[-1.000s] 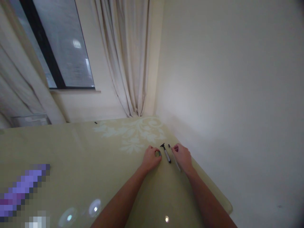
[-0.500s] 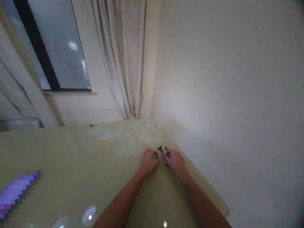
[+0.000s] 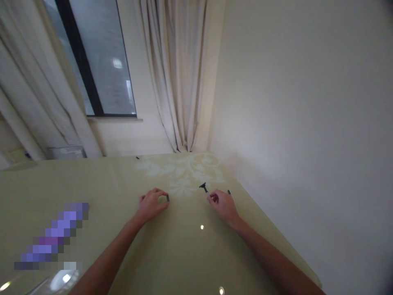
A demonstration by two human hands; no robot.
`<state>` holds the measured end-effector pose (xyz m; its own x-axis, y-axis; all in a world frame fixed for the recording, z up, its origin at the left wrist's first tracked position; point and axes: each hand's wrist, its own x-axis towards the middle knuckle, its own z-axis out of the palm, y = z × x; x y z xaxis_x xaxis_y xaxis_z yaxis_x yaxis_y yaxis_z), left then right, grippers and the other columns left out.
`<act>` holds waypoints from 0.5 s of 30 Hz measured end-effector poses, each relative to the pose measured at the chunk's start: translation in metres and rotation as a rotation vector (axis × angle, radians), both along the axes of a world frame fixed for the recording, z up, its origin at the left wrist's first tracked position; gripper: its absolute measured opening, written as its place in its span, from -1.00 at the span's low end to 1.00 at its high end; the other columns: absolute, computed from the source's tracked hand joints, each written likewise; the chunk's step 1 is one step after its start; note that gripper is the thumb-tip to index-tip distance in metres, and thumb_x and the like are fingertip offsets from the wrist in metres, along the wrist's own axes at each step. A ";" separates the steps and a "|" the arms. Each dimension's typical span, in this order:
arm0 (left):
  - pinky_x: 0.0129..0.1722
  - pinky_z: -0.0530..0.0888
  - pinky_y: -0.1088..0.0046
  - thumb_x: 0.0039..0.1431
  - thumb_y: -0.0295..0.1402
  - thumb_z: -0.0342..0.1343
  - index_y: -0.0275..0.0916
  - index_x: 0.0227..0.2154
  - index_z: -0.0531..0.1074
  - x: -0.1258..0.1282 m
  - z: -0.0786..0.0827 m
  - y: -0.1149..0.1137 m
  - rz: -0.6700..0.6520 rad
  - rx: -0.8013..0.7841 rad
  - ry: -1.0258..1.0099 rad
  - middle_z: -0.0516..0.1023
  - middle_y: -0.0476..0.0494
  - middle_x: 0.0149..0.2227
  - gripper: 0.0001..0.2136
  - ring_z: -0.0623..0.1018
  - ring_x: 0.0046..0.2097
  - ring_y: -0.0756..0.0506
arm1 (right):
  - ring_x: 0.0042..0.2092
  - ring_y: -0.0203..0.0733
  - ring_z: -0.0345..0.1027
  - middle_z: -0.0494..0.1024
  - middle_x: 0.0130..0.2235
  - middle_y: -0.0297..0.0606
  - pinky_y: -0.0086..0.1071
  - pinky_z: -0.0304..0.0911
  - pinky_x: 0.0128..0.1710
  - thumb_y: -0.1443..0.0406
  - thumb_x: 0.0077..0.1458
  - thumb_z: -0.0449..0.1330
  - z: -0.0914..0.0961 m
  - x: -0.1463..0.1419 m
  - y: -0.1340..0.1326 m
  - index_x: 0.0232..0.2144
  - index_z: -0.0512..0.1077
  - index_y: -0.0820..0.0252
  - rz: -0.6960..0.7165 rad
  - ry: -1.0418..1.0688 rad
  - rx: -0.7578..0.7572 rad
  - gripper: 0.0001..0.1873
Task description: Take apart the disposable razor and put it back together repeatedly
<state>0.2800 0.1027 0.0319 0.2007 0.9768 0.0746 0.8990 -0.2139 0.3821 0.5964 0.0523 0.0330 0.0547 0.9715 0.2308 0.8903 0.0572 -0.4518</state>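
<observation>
My right hand (image 3: 224, 206) is closed around the pale handle of a razor (image 3: 204, 188), whose dark T-shaped head points up and to the left. Between the thumb and fingertips of my left hand (image 3: 152, 206) is a small dark strip-like piece (image 3: 168, 198), too small to name surely. My two hands are well apart above the table. A small dark object (image 3: 229, 191) shows just beyond my right hand, partly hidden by it.
The glossy yellow-green table (image 3: 184, 254) has a white floral pattern near its far corner. Another small dark piece (image 3: 137, 157) lies by the far edge. A pixelated purple item (image 3: 58, 231) is at left. A wall (image 3: 291, 123) borders the right; curtains (image 3: 187, 82) hang behind.
My left hand has moved left, away from the razor, with the small dark piece pinched in it. My right hand keeps hold of the razor, now tilted more to the left. The view has shifted left.
</observation>
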 end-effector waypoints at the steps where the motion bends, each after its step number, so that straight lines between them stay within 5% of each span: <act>1: 0.21 0.29 0.02 0.18 -0.24 0.20 0.00 0.00 0.62 -0.009 0.000 0.001 0.012 -0.005 0.005 0.56 -0.18 0.19 -0.68 0.47 0.23 -0.33 | -0.26 -0.19 0.56 0.70 -0.30 -0.22 -0.42 0.25 -0.24 0.26 0.28 0.27 0.001 -0.013 0.006 -0.27 0.60 0.21 0.030 0.032 -0.018 -0.85; 10: 0.27 0.33 0.02 0.17 -0.26 0.21 0.00 0.04 0.62 -0.040 -0.013 0.001 0.063 -0.030 -0.018 0.49 -0.15 0.30 -0.64 0.46 0.29 -0.31 | -0.14 -0.07 0.59 0.73 -0.23 -0.13 -0.40 0.31 -0.20 0.27 0.17 0.31 -0.005 -0.142 0.048 -0.31 0.65 0.19 0.061 0.067 -0.118 -0.88; 15: 0.29 0.32 0.08 0.20 -0.26 0.21 -0.02 0.05 0.61 -0.044 -0.019 0.002 0.070 -0.017 -0.030 0.51 -0.14 0.29 -0.65 0.48 0.29 -0.26 | -0.12 -0.03 0.59 0.72 -0.24 -0.09 -0.38 0.32 -0.22 0.24 0.14 0.35 -0.013 -0.175 0.048 -0.32 0.65 0.19 0.033 0.077 -0.133 -0.87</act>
